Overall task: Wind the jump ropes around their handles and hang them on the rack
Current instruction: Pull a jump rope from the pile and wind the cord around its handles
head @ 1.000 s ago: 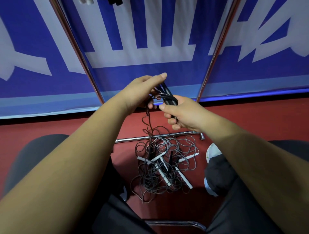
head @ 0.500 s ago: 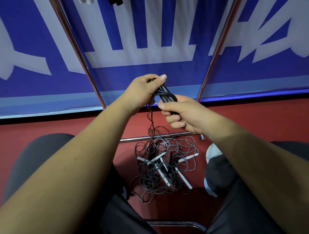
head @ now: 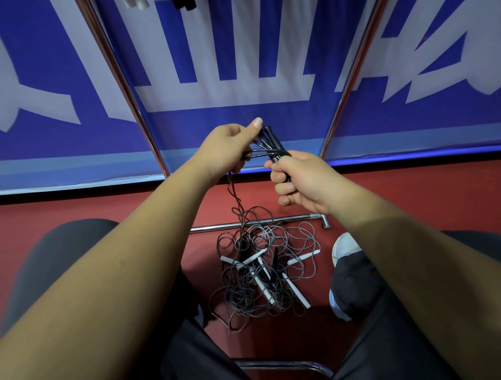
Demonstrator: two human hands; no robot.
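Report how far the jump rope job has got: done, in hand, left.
Done: unclear; cropped white and black items at the top edge may be hung ropes. In hand: the right hand grips black plastic handles; the left hand loops their thin black cord around them. Left: hanging this one, plus the tangled pile of grey cords and white handles on the red floor.

A single wide-angle camera, worn on the person's head, looks forward and down, close over the left hand (head: pixel 227 147) and right hand (head: pixel 303 181). The pile of jump ropes (head: pixel 260 268) on the red floor (head: pixel 412 206) lies farther off, below them. Beyond that pile rises a blue banner (head: pixel 189 130).
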